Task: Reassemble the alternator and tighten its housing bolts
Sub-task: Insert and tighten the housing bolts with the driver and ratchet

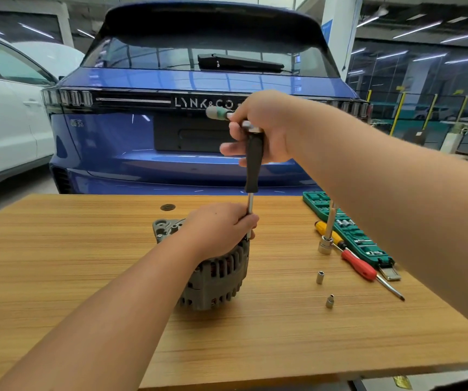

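Mostly back together by the looks: alternator [215, 275] upright mid-table [86, 249], left hand [221, 227] pinching driver shaft [250, 204] just above it, right hand [263, 128] gripping ratchet [218, 112] up top, still tightening housing bolts.

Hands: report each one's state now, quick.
Left hand: grips the driver shaft atop the alternator.
Right hand: grips the ratchet on the driver.

The left hand [221, 227] hides the alternator [215, 275] top and the driver [254, 162] tip.
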